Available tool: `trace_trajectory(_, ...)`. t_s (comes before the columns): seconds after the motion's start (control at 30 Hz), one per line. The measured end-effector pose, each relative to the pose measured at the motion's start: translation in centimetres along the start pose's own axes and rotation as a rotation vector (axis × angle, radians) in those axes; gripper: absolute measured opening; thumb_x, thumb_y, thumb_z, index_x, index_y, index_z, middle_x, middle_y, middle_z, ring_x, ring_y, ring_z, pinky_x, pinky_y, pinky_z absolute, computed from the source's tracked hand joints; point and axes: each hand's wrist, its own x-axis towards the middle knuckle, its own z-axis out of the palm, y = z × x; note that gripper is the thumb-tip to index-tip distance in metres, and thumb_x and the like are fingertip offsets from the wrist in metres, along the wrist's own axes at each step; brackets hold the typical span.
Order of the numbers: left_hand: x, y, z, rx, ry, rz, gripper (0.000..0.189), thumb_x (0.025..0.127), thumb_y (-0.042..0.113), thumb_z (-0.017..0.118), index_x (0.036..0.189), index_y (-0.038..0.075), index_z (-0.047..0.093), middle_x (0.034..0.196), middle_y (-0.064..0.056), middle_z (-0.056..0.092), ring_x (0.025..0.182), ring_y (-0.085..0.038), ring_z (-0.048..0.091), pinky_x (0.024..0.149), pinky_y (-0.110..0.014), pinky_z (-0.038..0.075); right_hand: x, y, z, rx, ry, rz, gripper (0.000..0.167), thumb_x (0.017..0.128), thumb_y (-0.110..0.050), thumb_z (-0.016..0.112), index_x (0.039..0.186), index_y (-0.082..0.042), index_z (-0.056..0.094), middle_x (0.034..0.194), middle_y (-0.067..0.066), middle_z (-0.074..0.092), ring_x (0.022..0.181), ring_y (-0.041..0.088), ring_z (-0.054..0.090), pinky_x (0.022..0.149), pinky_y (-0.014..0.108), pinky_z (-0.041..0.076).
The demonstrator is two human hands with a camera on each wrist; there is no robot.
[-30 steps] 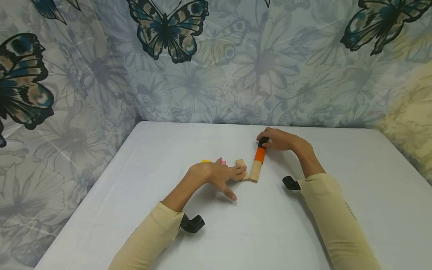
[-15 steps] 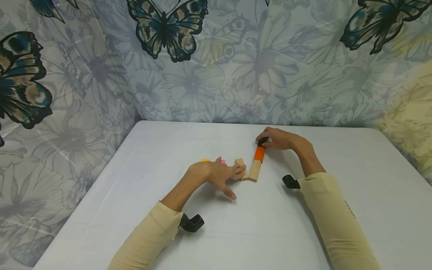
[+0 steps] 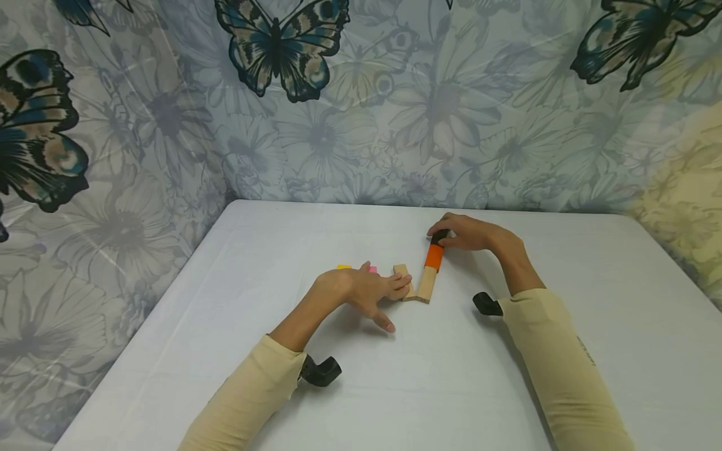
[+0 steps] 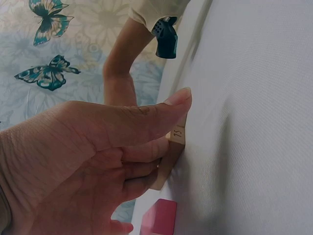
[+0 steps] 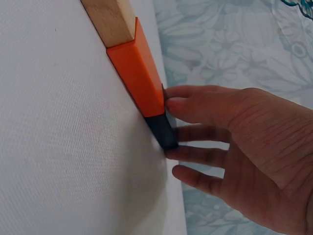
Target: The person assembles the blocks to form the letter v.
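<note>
A row of small blocks lies on the white table. My right hand (image 3: 467,233) pinches a black block (image 5: 162,131) at the far end, thumb on one side and fingers against the other. Butted to it is an orange block (image 3: 434,257), followed by a plain wooden block (image 3: 427,285). A second wooden block (image 3: 400,270) slants away at an angle, meeting the first at its near end. The fingertips of my left hand (image 3: 363,291) touch this slanted block, the thumb held apart. Printed digits mark a wooden end face in the left wrist view.
Behind my left hand, a pink block (image 4: 160,216) and a yellow block (image 3: 343,267) show partly. Dark wrist-camera mounts (image 3: 321,372) jut from both sleeves. A butterfly-patterned cloth (image 3: 361,144) hangs beyond the table's far edge.
</note>
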Motion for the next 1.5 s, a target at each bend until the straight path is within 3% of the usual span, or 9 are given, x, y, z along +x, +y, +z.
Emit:
trace_trajectory(0.17,0.1,0.0,0.1,0.001,0.001,0.001,0.093,0.097,0.059,0.066,0.168,0.025,0.017,0.178,0.008,-0.005,0.166,-0.014,0.010,0.134,-0.059,-0.004,-0.4,-0.4,-0.6,0.000,-0.011,0.013,0.039,0.103,-0.011,0.063,0.141,-0.002,0.062,0.137,0.028,0.059,0.124,0.042,0.059,0.108,0.062,0.049)
trace_trajectory(0.4,0.2,-0.1,0.0,0.002,-0.005,-0.007,0.093,0.097,0.060,0.066,0.168,0.026,0.017,0.178,0.008,-0.005,0.166,-0.015,0.011,0.134,-0.057,-0.004,-2.8,-1.7,-3.1,0.002,0.113,0.024,0.044,0.105,-0.014,0.062,0.147,-0.003,0.055,0.152,0.029,0.047,0.141,0.050,0.046,0.114,0.069,0.041)
trace_trajectory(0.53,0.2,-0.2,-0.1,0.010,-0.001,-0.018,0.093,0.097,0.060,0.066,0.168,0.026,0.017,0.178,0.007,-0.004,0.166,-0.016,0.009,0.134,-0.058,-0.004,-4.1,-2.5,-3.7,-0.041,0.026,-0.003,0.052,0.103,-0.016,0.067,0.151,-0.005,0.052,0.161,0.028,0.041,0.149,0.052,0.038,0.117,0.069,0.039)
trace_trajectory(0.7,0.1,-0.4,-0.1,-0.012,-0.005,-0.007,0.093,0.097,0.058,0.066,0.168,0.025,0.017,0.178,0.009,-0.004,0.166,-0.016,0.009,0.134,-0.060,-0.005,-5.2,-3.0,-2.6,-0.062,-0.090,-0.040,0.059,0.099,-0.010,0.070,0.154,-0.005,0.050,0.167,0.025,0.035,0.151,0.051,0.037,0.117,0.067,0.041)
trace_trajectory(1.03,-0.2,-0.5,-0.3,0.008,-0.003,-0.006,0.094,0.097,0.060,0.065,0.169,0.026,0.015,0.178,0.011,-0.004,0.166,-0.016,0.008,0.134,-0.059,-0.005,-5.1,-2.9,-0.2,-0.102,-0.075,-0.111,0.058,0.092,0.009,0.069,0.148,-0.006,0.058,0.162,0.021,0.045,0.148,0.050,0.044,0.113,0.064,0.046)
trace_trajectory(1.5,0.0,-0.4,-0.2,0.046,-0.021,-0.019,0.090,0.100,0.059,0.061,0.169,0.027,0.013,0.178,0.011,-0.004,0.166,-0.016,0.010,0.134,-0.060,-0.003,-4.7,-3.0,0.3,-0.117,-0.105,-0.093,0.050,0.093,0.007,0.067,0.142,-0.003,0.062,0.158,0.022,0.050,0.145,0.051,0.047,0.113,0.065,0.046)
